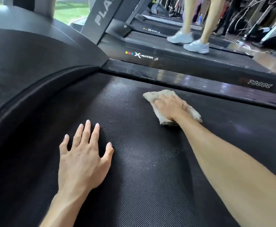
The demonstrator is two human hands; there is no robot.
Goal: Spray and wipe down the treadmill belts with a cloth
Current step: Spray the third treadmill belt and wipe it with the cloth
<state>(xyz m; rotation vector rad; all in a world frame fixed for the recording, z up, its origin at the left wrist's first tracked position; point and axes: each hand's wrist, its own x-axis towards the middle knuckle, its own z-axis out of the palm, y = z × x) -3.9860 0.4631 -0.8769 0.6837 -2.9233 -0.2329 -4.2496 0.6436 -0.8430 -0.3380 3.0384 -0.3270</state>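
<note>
Fingers [86, 130] of our left hand [83, 163] lie straight and spread on the black treadmill belt [147, 169]. Our right hand [168, 107] presses the beige cloth [160, 94] flat on the belt near the side rail [183, 81].

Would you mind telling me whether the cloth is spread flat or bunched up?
Bunched up. The cloth lies in rumpled folds under the right hand, which presses it on the belt; its edges stick out unevenly.
</note>
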